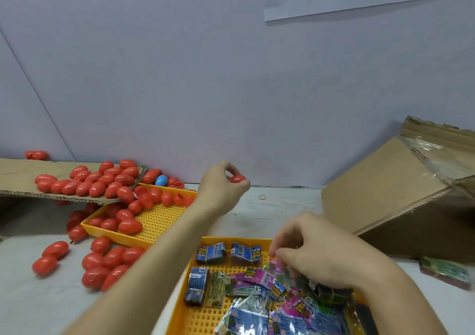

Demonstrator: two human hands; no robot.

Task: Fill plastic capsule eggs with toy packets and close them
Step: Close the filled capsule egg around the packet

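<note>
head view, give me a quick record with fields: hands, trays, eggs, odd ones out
left hand: holds a red egg above the table
right hand: fingers curled in the packets
near tray: yellow, holds packets
far tray: yellow, holds red eggs
odd egg: blue egg
box: tilted, at right

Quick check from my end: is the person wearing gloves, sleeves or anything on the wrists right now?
No. Both forearms are bare as far as the frame shows, with no sleeve edge in view. The left hand and the right hand wear no gloves, and no rings, watch or bands are visible on the fingers or wrists.
</note>
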